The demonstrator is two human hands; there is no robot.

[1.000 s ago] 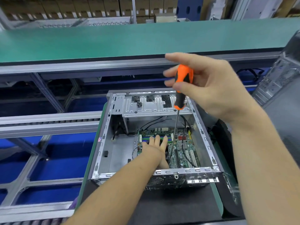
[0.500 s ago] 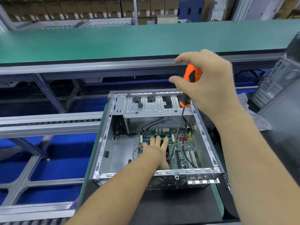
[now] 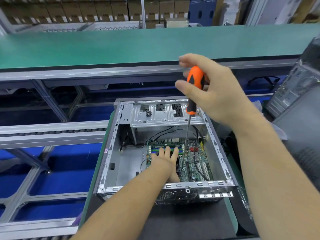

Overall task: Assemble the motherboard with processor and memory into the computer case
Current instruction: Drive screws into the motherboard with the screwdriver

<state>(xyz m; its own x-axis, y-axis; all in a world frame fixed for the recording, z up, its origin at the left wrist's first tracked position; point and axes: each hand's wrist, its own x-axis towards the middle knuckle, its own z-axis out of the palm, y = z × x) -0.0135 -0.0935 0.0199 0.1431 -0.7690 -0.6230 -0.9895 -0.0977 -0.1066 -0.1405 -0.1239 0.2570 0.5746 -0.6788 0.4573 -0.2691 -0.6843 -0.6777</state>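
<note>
head cam | looks forward-down | near open case | edges probably wide-angle-warped

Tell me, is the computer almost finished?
Partly. The motherboard already lies inside the case, with memory sticks in it. Now the left hand presses on it while the right hand works a screwdriver down to it. How many screws remain can't be seen.
</note>
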